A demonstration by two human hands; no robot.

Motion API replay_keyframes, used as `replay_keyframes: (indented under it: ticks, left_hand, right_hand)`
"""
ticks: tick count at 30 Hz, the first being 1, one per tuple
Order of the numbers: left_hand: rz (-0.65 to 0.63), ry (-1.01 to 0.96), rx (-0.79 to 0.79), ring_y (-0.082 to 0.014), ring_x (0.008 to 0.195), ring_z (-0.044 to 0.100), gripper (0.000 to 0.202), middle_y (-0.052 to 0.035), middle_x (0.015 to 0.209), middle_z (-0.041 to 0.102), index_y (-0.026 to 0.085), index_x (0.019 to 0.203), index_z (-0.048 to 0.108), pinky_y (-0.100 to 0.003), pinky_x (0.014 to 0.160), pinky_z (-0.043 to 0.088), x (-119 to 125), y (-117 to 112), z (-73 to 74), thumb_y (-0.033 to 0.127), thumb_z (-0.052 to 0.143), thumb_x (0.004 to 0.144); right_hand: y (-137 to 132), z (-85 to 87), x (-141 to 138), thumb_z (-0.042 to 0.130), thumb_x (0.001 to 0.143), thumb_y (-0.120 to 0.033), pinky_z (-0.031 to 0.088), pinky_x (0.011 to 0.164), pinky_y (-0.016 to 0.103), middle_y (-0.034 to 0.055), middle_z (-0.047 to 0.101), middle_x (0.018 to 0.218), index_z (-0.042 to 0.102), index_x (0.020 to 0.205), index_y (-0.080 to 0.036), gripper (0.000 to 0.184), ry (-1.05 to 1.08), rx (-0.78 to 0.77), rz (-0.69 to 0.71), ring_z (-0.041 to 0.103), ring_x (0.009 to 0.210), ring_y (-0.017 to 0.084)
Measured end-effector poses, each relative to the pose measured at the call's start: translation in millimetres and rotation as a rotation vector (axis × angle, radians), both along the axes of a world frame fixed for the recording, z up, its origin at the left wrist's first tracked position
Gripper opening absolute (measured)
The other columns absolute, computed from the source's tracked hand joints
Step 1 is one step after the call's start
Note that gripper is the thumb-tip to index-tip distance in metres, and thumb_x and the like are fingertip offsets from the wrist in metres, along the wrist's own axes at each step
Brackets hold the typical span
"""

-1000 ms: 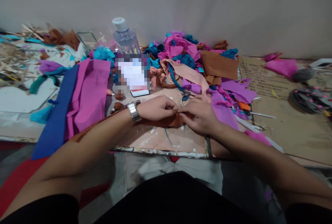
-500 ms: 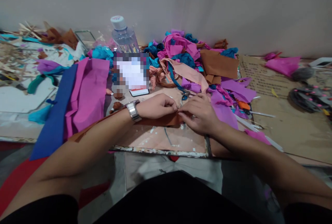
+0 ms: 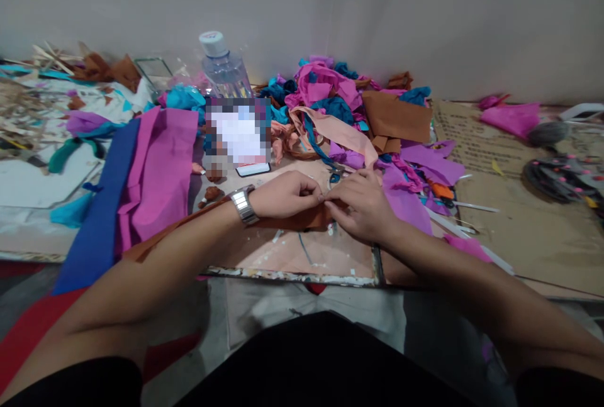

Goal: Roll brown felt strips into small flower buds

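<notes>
L hand and R hand meet at centre of the paint-flecked work board, fingertips touching. Both pinch shut on a brown crepe strip. L thumb and forefinger are closed on its top edge, R fingers curl over the same spot from the other side. The strip lies flat on the board under both hands. Its tail runs back to the left beneath the L forearm, toward the board's near-left corner. A metal wristwatch sits on the L wrist.

Just beyond the knuckles are teal-handled scissors, partly hidden, can't tell if open. Behind them a peach strip drapes over a heap of magenta, teal and purple paper scraps against the wall. A flat brown sheet lies at the heap's right side.

Left of the hands, a magenta sheet overlaps a dark blue sheet, both hanging off the front edge. A water bottle w/ white cap stands behind them, near the wall. A phone lies btwn bottle and L hand, apart from both.

At right is cardboard w/ purple scraps on its near-left part. Far right there's a coil of dark cable w/ pink bits, well apart from the hands. Wood splints and more scraps fill the far left.
</notes>
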State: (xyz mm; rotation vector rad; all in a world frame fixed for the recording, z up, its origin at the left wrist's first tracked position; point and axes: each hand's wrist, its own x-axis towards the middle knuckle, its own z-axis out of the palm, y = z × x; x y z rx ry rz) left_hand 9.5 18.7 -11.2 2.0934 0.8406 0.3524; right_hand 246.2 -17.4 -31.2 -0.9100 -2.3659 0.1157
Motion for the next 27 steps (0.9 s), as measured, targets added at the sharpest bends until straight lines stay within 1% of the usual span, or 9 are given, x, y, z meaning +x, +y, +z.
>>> replay_keyframes:
  ticks: [4, 8, 12, 15, 17, 20, 23, 27]
  left_hand:
    - [0.016, -0.009, -0.026, -0.0115, 0.066, 0.05, 0.04, -0.0003, 0.071, 0.062, 0.013, 0.083, 0.073, -0.023, 0.064, 0.038, 1.0, 0.0, 0.7, 0.045, 0.055, 0.1]
    - [0.019, -0.025, -0.059, -0.0116, 0.066, 0.048, 0.042, -0.0002, 0.069, 0.06, 0.012, 0.084, 0.075, -0.023, 0.063, 0.037, 0.7, 1.0, 0.8, 0.045, 0.054, 0.1]
    - [0.012, -0.018, -0.059, -0.0117, 0.068, 0.051, 0.041, -0.0005, 0.072, 0.063, 0.013, 0.089, 0.076, -0.023, 0.064, 0.037, -0.3, 2.0, -1.6, 0.046, 0.054, 0.101]
    - [0.006, -0.008, -0.02, -0.0118, 0.069, 0.053, 0.039, -0.0005, 0.074, 0.066, 0.014, 0.088, 0.075, -0.023, 0.065, 0.038, 0.3, 0.9, -1.6, 0.045, 0.055, 0.101]
    - [0.014, 0.009, 0.01, -0.0117, 0.067, 0.053, 0.039, -0.0006, 0.074, 0.066, 0.014, 0.087, 0.074, -0.023, 0.065, 0.038, 1.2, -0.8, 0.0, 0.044, 0.054, 0.101]
    - [0.03, 0.039, 0.041, -0.0118, 0.066, 0.053, 0.038, -0.0006, 0.073, 0.066, 0.014, 0.089, 0.074, -0.023, 0.064, 0.037, 2.3, -4.1, 3.8, 0.043, 0.053, 0.102]
    - [0.035, 0.064, 0.07, -0.012, 0.066, 0.055, 0.036, -0.0005, 0.073, 0.066, 0.015, 0.09, 0.075, -0.023, 0.065, 0.037, 2.9, -7.2, 7.3, 0.041, 0.053, 0.102]
    - [0.049, 0.114, 0.125, -0.0122, 0.064, 0.056, 0.036, -0.0009, 0.073, 0.068, 0.015, 0.091, 0.075, -0.024, 0.064, 0.037, 4.4, -10.5, 11.2, 0.041, 0.053, 0.102]
  right_hand:
    - [0.0, 0.4, 0.5, 0.065, 0.097, -0.024, 0.036, 0.091, 0.045, 0.0022, 0.079, 0.092, 0.073, 0.099, -0.024, 0.008, -0.005, 0.008, -0.004, 0.066, 0.09, 0.024]
    - [0.3, 2.1, 0.6, 0.065, 0.097, -0.023, 0.035, 0.092, 0.045, 0.0013, 0.079, 0.09, 0.071, 0.097, -0.023, 0.006, -0.011, 0.052, 0.003, 0.066, 0.088, 0.023]
    - [0.8, 1.0, 1.1, 0.065, 0.097, -0.022, 0.035, 0.092, 0.046, 0.0005, 0.079, 0.092, 0.071, 0.099, -0.023, 0.006, -0.022, 0.067, 0.012, 0.067, 0.09, 0.023]
    - [1.3, -1.1, 0.9, 0.065, 0.097, -0.023, 0.038, 0.092, 0.047, 0.002, 0.078, 0.093, 0.071, 0.098, -0.024, 0.006, -0.013, 0.033, -0.002, 0.067, 0.09, 0.024]
    - [1.8, -2.7, 0.4, 0.066, 0.095, -0.023, 0.041, 0.092, 0.047, 0.005, 0.077, 0.104, 0.072, 0.098, -0.024, 0.007, 0.033, 0.001, -0.02, 0.067, 0.098, 0.026]
    - [2.8, -5.7, -0.6, 0.068, 0.093, -0.022, 0.045, 0.096, 0.047, 0.0077, 0.071, 0.121, 0.073, 0.097, -0.026, 0.008, 0.129, -0.061, -0.03, 0.065, 0.114, 0.028]
    - [3.9, -8.0, -1.3, 0.068, 0.091, -0.02, 0.048, 0.1, 0.047, 0.0077, 0.069, 0.121, 0.073, 0.094, -0.026, 0.007, 0.19, -0.128, -0.013, 0.064, 0.117, 0.027]
    - [4.9, -7.9, -1.0, 0.069, 0.091, -0.019, 0.049, 0.102, 0.046, 0.0075, 0.068, 0.119, 0.073, 0.09, -0.024, 0.006, 0.227, -0.174, -0.006, 0.064, 0.116, 0.026]
